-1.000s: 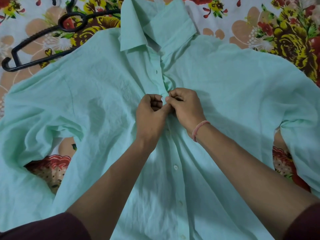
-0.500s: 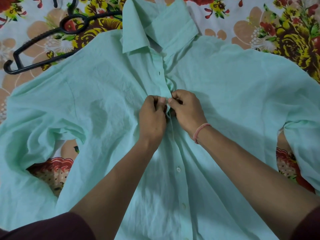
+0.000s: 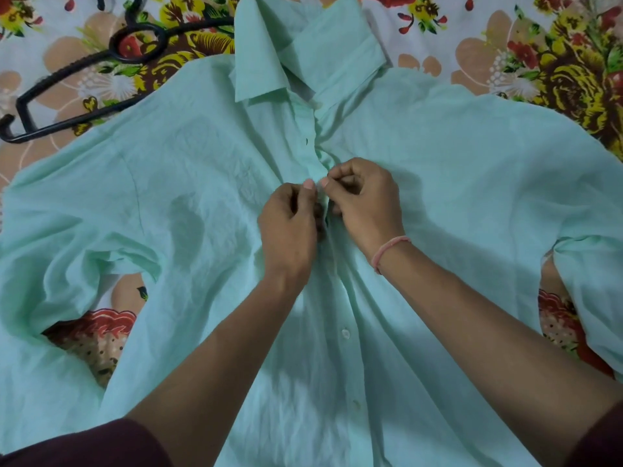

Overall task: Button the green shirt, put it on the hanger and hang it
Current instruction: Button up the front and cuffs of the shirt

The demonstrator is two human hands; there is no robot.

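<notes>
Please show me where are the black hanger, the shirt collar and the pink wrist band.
black hanger (image 3: pixel 72 64), head view, on its sloping upper arm.
shirt collar (image 3: pixel 258 59), head view, on the collar's left flap.
pink wrist band (image 3: pixel 387 250), head view, on the strand across the right wrist.

Both hands (image 3: pixel 325 214) pinch the green shirt's (image 3: pixel 188 183) placket.

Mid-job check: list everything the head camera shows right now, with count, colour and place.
green shirt: one, pale green, spread front-up across the bed, collar at top.
buttons: two visible, whitish, on the placket below the hands.
hanger: one, black, upper left, partly under the shirt's shoulder.
bedsheet: one, floral, under everything.
wristband: one, pink, right wrist.
sleeves: two, maroon, bottom corners.
left hand: pinching the placket at centre.
right hand: pinching the placket beside it.
</notes>
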